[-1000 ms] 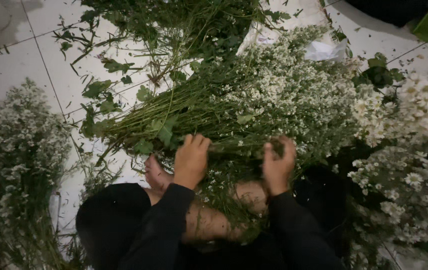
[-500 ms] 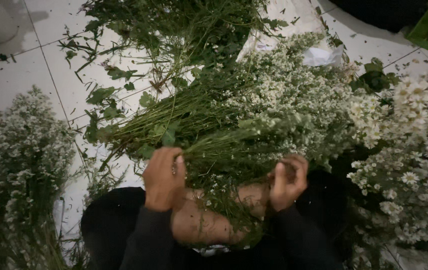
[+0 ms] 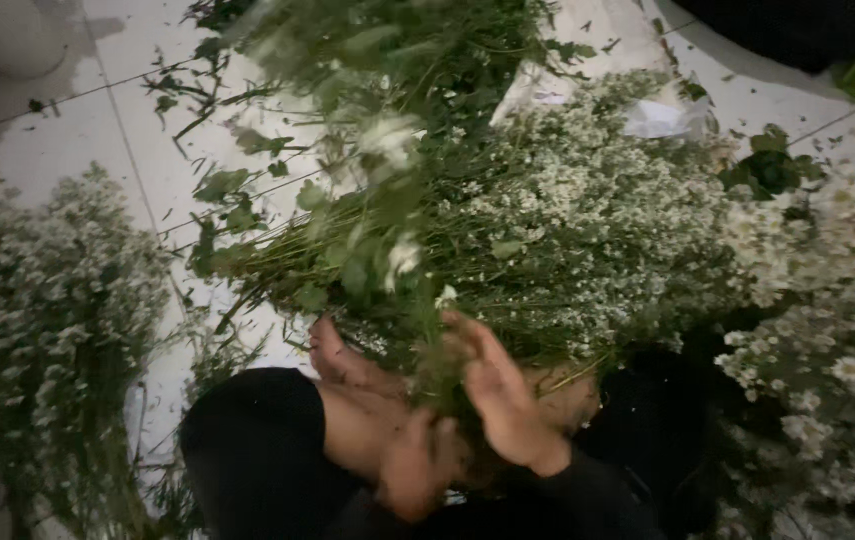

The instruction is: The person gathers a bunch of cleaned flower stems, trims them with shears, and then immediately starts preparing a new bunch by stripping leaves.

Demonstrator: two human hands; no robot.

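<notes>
1. White floor tiles [image 3: 78, 140] lie under loose flower heaps.
2. Your bundle of small white flowers [image 3: 508, 240] lies across your lap, light, floppy, easily crushed.
3. Take the green stems [image 3: 278, 265], not the blooms.
4. Your right hand [image 3: 503, 395] lies open against the bundle; your left hand [image 3: 418, 470] is blurred, so I cannot tell its grip.

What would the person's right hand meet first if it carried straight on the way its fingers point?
Likely the bunch of small white flowers; the right hand already points up into its stems, though blur hides contact.

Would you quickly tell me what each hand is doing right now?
Left hand: closed on the stems.
Right hand: open, resting against the stems.
</notes>
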